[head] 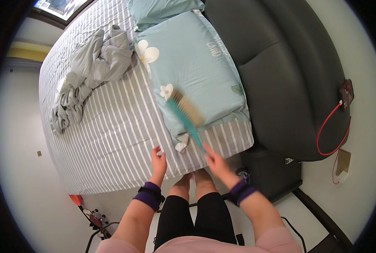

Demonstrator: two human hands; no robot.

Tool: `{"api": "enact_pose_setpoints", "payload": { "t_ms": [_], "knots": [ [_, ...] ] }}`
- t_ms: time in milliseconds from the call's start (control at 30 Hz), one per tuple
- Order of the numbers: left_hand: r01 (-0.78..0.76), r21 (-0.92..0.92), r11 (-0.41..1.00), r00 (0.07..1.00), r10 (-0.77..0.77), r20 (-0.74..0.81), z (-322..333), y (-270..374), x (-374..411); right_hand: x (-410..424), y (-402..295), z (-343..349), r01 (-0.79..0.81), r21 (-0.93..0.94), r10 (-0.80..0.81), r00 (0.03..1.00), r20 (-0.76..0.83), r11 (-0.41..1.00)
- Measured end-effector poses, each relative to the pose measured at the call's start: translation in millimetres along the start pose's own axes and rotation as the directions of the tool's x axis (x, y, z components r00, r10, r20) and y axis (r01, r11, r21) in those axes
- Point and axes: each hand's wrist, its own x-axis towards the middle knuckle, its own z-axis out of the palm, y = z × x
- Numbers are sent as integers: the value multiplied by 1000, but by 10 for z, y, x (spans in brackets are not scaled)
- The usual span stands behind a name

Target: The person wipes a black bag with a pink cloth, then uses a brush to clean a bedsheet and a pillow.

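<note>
My right hand (pixel 217 163) grips the handle of a teal bed brush (pixel 188 125) with pale bristles, blurred over the near corner of a light-blue pillow (pixel 194 66) with white flowers. The pillow lies on a bed with a grey-and-white striped sheet (pixel 118 142). Above the sheet near the bed's front edge is my left hand (pixel 159 161), holding nothing, its fingers apart and slightly curled. A purple band circles each wrist.
A crumpled grey blanket (pixel 96 63) lies at the bed's left, and another blue pillow (pixel 162 12) at the far end. Along the right stands a dark padded headboard (pixel 279 76), with a phone (pixel 346 94) and red cable on it. A black nightstand (pixel 270 170) sits below.
</note>
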Motion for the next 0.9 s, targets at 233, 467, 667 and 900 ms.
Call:
{"api": "enact_pose_setpoints", "payload": {
  "t_ms": [233,467,667,900],
  "knots": [
    [465,-332,821,856,-513,-70,-488,-599,-503,-499,-472,57,298,-155,-246,926,287,942],
    [358,-347,867,898,-421,-126,-662,-962,-706,972,-1242,847,214,-120,-230,962,-145,970],
    [147,-312,939,880,-268,-391,-1162,-482,-697,-61,-315,2049,386,-346,-285,908,308,855],
    [22,-393,919,987,-83,-138,-1157,-60,-234,92,-599,1960,565,-534,-453,825,338,629]
  ]
}}
